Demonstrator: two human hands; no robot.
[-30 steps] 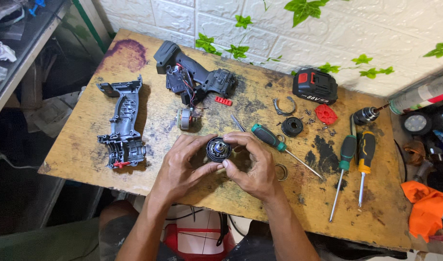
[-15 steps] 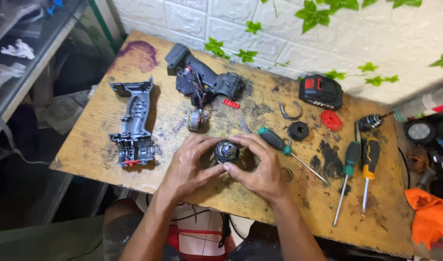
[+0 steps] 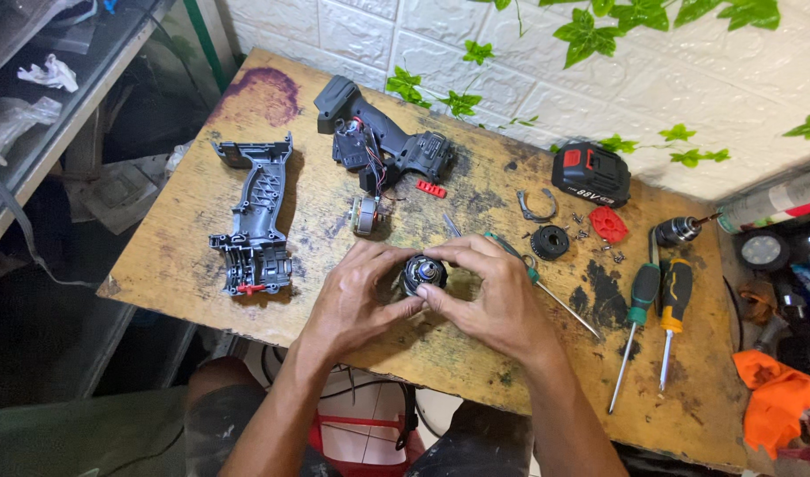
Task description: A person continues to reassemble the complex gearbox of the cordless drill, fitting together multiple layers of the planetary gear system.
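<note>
While a black battery pack [image 3: 590,173] with a red label sits beyond the right hand [image 3: 498,300], both hands grip the round motor part [image 3: 423,273] between them. The left hand [image 3: 356,296] clasps its near side. The grip matches the earlier frames; only the view has shifted.

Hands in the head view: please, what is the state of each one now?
Left hand: closed on the round black metal gearbox part.
Right hand: closed on the same part.

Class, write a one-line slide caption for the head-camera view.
Left hand and right hand cup a round black drill part on a stained wooden bench among screwdrivers.
</note>
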